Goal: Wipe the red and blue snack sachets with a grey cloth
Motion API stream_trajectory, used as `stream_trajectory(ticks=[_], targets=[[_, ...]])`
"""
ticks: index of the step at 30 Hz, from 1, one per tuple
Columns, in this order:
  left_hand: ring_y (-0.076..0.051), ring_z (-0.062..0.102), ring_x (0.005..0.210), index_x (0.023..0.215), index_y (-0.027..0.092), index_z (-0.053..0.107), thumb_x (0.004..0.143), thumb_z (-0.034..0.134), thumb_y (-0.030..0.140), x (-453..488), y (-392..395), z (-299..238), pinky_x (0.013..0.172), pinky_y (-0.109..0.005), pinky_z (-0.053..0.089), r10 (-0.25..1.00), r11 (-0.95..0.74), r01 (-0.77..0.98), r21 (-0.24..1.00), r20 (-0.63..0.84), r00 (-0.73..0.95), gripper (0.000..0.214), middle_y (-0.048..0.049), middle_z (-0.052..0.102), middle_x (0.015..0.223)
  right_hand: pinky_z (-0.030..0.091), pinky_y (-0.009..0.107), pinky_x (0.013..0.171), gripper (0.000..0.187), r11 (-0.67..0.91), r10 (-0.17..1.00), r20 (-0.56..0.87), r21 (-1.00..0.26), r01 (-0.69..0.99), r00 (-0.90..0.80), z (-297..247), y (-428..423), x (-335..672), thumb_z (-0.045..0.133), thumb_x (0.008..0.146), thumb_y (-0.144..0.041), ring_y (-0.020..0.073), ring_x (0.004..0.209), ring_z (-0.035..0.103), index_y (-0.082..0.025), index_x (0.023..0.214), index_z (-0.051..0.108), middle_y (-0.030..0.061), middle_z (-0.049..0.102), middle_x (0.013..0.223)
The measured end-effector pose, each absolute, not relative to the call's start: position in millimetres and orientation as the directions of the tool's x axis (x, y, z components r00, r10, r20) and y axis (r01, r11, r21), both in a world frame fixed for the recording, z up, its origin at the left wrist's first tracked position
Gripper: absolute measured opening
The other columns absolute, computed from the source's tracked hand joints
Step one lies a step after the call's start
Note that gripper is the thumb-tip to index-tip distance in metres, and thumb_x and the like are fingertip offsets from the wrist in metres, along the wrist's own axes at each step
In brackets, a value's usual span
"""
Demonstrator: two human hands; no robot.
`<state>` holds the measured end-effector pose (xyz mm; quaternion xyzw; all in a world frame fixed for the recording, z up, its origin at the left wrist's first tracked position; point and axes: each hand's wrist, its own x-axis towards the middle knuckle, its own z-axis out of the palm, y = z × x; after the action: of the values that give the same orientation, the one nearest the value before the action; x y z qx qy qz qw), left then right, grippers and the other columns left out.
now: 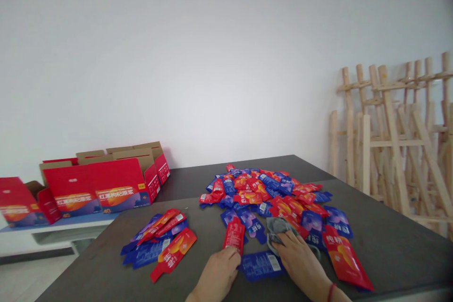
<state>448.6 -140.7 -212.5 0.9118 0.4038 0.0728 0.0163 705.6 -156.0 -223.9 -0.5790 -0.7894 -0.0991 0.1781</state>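
My left hand point(220, 271) has its fingers closed on the lower end of a red pouch point(234, 235), which points away from me on the dark table. My right hand point(300, 260) presses a crumpled grey cloth point(277, 226) against the tabletop, fingers bent over it. Between the two hands lies a flat blue pouch point(260, 265) with a white label. Beyond them spreads a loose pile of red and blue pouches point(247, 193). Off to the left is a smaller overlapping group, with a red pouch point(174, 252) on its near side.
Open red cartons point(118, 181) stand on a low white and blue bench point(76, 221) at the left. Wooden frames point(391, 144) lean by the wall at right. One large red pouch point(345, 259) lies near the right front of the table point(102, 271).
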Motion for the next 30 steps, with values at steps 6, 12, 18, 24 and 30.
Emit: stream_trajectory(ticks=[6,12,18,24,30], targets=[[-0.016,0.059,0.087,0.095,0.022,0.053,0.086,0.038,0.013,465,-121,-193,0.074,-0.024,0.045,0.766,-0.641,0.754,0.143,0.176,0.618,0.02,-0.0035,0.06,0.099,0.035,0.036,0.09,0.036,0.434,0.815,0.467,-0.097,0.896,-0.344,-200,-148,656,0.044,0.085,-0.017,0.0211,0.107,0.049,-0.032,0.116,0.058,0.0013,0.06,0.116],[-0.017,0.056,0.088,0.088,0.018,0.057,0.08,0.043,0.007,462,-95,-200,0.077,-0.026,0.045,0.712,-0.694,0.718,0.055,0.198,0.673,0.019,-0.0043,0.06,0.093,0.035,0.037,0.086,0.025,0.446,0.833,0.369,-0.01,0.895,-0.412,-230,-133,630,0.048,0.084,-0.019,0.023,0.103,0.049,-0.025,0.103,0.063,0.0033,0.06,0.114],[-0.015,0.055,0.086,0.086,0.019,0.06,0.081,0.046,0.008,451,-91,-213,0.075,-0.023,0.042,0.651,-0.755,0.637,0.157,0.299,0.698,0.019,-0.0023,0.06,0.09,0.034,0.037,0.087,0.028,0.408,0.85,0.372,-0.015,0.913,-0.373,-233,-124,652,0.048,0.084,-0.018,0.0236,0.106,0.047,-0.028,0.106,0.063,0.0029,0.059,0.118],[-0.014,0.054,0.085,0.082,0.021,0.059,0.082,0.049,0.015,451,-94,-208,0.076,-0.023,0.039,0.704,-0.709,0.555,0.435,0.39,0.593,0.012,-0.0006,0.061,0.088,0.036,0.038,0.086,0.03,0.261,0.889,0.404,-0.067,0.963,-0.213,-215,-111,674,0.042,0.086,-0.015,0.0242,0.103,0.051,-0.026,0.099,0.067,0.0054,0.064,0.105],[-0.011,0.051,0.061,0.07,0.019,0.047,0.082,0.046,0.035,454,-69,-222,0.059,-0.022,0.039,0.926,-0.373,0.285,0.883,0.338,0.165,0.02,0.0019,0.055,0.064,0.035,0.037,0.094,0.035,0.302,0.786,0.599,-0.156,0.94,-0.153,-184,-106,666,0.04,0.089,-0.022,0.0237,0.113,0.047,-0.026,0.117,0.059,0.006,0.058,0.121]])
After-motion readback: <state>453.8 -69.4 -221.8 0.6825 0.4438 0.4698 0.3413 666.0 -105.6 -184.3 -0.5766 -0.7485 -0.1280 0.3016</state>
